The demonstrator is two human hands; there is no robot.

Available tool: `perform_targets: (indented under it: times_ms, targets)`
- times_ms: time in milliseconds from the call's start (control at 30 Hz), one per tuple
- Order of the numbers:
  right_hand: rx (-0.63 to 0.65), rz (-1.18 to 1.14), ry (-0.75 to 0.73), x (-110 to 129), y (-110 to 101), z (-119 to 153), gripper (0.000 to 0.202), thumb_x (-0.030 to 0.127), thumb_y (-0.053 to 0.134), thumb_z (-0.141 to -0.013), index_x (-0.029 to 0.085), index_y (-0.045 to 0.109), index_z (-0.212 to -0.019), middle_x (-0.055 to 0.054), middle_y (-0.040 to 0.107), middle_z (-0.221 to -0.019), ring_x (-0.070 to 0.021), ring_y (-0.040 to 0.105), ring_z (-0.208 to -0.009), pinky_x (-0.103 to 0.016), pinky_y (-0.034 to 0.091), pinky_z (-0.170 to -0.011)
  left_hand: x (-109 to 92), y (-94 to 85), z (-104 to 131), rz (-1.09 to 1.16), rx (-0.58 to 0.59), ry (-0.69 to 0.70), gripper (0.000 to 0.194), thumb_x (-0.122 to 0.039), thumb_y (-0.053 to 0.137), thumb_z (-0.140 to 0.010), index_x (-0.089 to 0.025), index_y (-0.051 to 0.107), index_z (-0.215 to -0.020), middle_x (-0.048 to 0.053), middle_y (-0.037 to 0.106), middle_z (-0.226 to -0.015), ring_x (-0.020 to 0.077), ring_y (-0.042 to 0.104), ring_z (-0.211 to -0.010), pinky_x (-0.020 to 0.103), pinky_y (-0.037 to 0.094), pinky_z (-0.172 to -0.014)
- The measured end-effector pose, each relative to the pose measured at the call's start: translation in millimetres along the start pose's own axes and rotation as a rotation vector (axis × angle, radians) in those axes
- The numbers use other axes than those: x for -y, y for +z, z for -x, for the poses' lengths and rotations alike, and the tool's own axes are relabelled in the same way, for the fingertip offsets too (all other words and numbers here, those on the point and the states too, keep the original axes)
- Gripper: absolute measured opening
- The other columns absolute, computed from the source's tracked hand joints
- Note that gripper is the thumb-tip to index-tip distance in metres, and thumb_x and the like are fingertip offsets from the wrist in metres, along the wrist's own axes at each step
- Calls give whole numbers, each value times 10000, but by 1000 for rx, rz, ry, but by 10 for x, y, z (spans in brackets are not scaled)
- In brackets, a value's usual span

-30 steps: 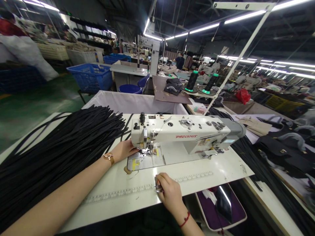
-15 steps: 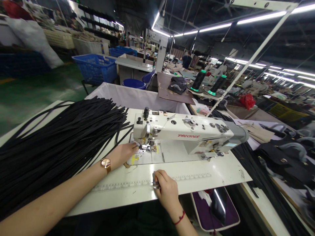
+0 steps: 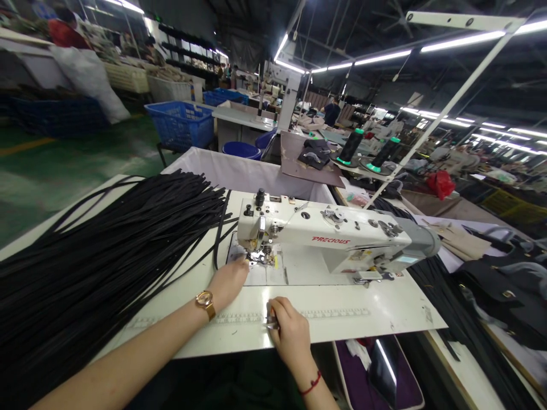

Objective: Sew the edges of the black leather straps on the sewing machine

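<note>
A white sewing machine (image 3: 325, 233) stands on a pale table (image 3: 337, 330). My left hand (image 3: 231, 279), below a gold watch (image 3: 205, 299), is at the needle area with its fingers together; what they hold, if anything, is hidden. My right hand (image 3: 289, 330) is closed around a small metal tool (image 3: 272, 322) over the printed ruler (image 3: 239, 319) near the front edge. A long pile of black straps (image 3: 111, 233) lies left of the machine, and one strap (image 3: 218, 239) curves down close behind my left hand.
Behind the table is a light cloth-lined bin (image 3: 252, 173). Two black thread cones (image 3: 351, 147) stand behind the machine. Black bags (image 3: 499, 285) lie at the right. A purple tray (image 3: 359, 370) with a dark phone-like object sits below the front edge. A blue basket (image 3: 183, 122) stands back left.
The view has shifted slightly. My left hand has moved toward the table's front and a little to the right, beside the needle area. My right hand keeps its hold over the ruler.
</note>
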State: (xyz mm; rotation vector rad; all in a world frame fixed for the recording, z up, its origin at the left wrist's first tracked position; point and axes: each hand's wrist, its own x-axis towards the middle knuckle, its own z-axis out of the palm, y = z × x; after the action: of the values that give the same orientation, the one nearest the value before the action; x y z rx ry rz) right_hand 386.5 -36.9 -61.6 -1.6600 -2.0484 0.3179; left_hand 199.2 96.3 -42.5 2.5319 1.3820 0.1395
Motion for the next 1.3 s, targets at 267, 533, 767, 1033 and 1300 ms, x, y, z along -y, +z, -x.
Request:
perform_targets:
  times_ms: [267, 533, 767, 1033, 1300]
  targets:
    - [-11, 40, -6, 30, -18, 18, 430, 63, 490, -786, 210, 556, -1184, -62, 630, -1121, -192, 632, -886, -259, 485, -716, -384, 41, 288, -29, -42, -35, 353, -4, 297, -892, -88, 608, -1035, 162, 642, -966, 267, 652, -854, 345, 484, -730]
    - [-106, -237, 85, 99, -24, 51, 395, 59, 501, -788, 195, 640, -1132, -75, 676, -1090, -207, 642, -949, -309, 501, -815, -662, -177, 698, -80, 69, -36, 387, 41, 298, -842, -58, 652, -961, 187, 666, -912, 291, 667, -835, 379, 509, -743]
    - [77, -1141, 339, 825, 149, 175, 390, 352, 659, -829, 170, 630, -1172, -67, 741, -936, -181, 673, -775, -301, 532, -716, -685, -93, 2007, 551, 217, -72, 342, -196, 441, -893, -195, 636, -1174, 136, 666, -991, 278, 644, -881, 393, 495, -840]
    - [283, -1610, 473, 1172, 128, 411, 380, 389, 703, -816, 168, 603, -1108, -106, 722, -1050, -5, 178, -405, -212, 67, -387, -716, 178, 2521, 1819, 196, -561, 380, -537, 681, -787, -209, 675, -980, 33, 603, -815, 141, 550, -687, 243, 453, -645]
    - [272, -1569, 463, 1263, -36, 760, 368, 407, 720, -811, 167, 614, -1069, -62, 741, -873, -18, 244, -409, -192, 160, -400, -438, -18, 2243, 1475, 98, -401, 289, -397, 650, -778, -176, 692, -960, 80, 690, -1031, 258, 612, -1046, 349, 469, -943]
